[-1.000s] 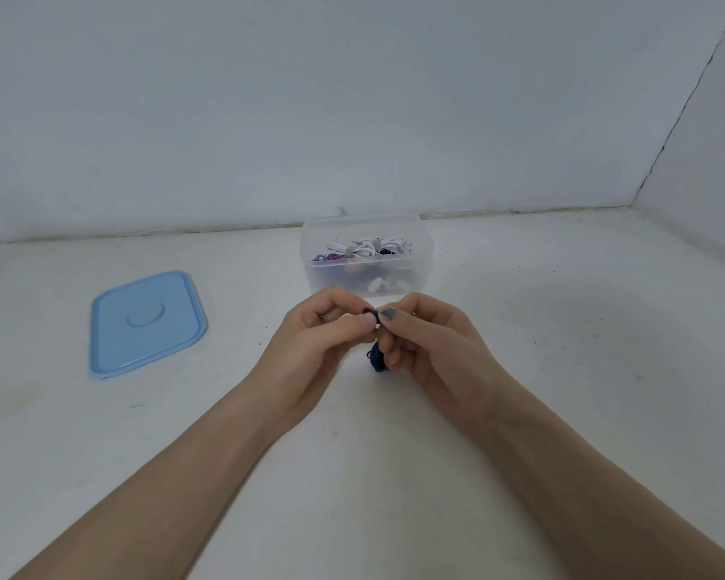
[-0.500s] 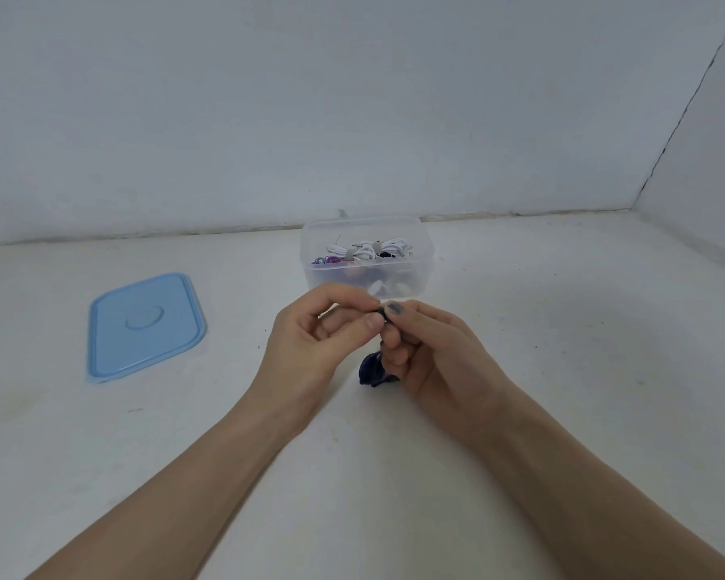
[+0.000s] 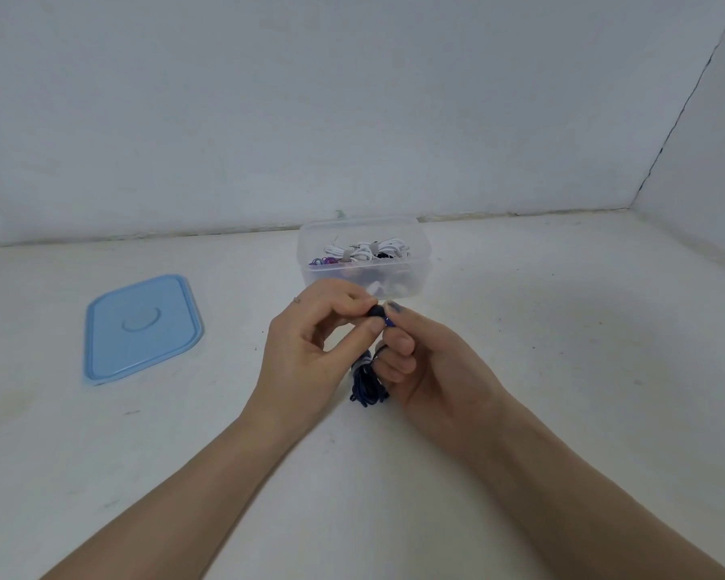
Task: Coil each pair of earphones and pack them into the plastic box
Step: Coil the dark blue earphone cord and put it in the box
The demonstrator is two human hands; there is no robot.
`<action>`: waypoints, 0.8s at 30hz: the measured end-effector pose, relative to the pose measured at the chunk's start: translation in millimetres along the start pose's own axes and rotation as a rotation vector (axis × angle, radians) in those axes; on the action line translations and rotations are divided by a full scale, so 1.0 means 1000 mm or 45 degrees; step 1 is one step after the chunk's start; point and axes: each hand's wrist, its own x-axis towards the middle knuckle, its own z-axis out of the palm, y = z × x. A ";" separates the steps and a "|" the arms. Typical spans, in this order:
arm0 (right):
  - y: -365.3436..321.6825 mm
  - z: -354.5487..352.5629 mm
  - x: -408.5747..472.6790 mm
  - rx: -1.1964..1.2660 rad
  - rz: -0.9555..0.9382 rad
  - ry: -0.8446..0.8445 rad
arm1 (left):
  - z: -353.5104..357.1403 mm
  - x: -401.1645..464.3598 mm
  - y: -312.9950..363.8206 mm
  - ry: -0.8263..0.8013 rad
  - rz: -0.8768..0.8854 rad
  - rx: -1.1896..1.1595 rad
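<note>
Beneath both hands lay a pale, scuffed white surface (image 3: 520, 412), bounded beyond them by a plain whitish back wall (image 3: 352, 98) and, off past the right hand, by a side wall (image 3: 712, 140) that met the back one in a dark cracked corner seam. Well apart to the left of the left hand, a light blue lid (image 3: 141, 326) lay flat on the surface, its long axis running away from the person and angled a little to the right. Just beyond the fingertips stood the clear plastic box (image 3: 419, 265), open at the top, its long axis running left to right, holding white coiled earphones (image 3: 367, 249) with purple and dark ones beside them. The left hand (image 3: 310, 349) was curled, thumb and forefinger pinching a small dark earbud (image 3: 375, 312) between the two hands. The right hand (image 3: 432, 362) met it from the other side, fingers curled round the dark blue earphones (image 3: 367, 380), forefinger tip touching the earbud. The bundled cord hung down from the right fingers between the two palms, its long axis roughly upright from the earbud end toward the surface, loops at the lower end; whether those loops touched the surface could not be told.
</note>
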 end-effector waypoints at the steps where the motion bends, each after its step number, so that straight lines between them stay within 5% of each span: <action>1: 0.000 0.000 0.000 0.003 -0.008 0.001 | 0.000 0.000 0.000 0.001 0.007 0.005; 16: 0.001 0.002 0.001 -0.026 -0.013 -0.016 | 0.002 -0.002 0.010 0.023 -0.069 -0.028; 24: -0.001 0.005 -0.002 0.066 0.069 -0.005 | -0.006 0.003 0.003 -0.013 0.209 0.262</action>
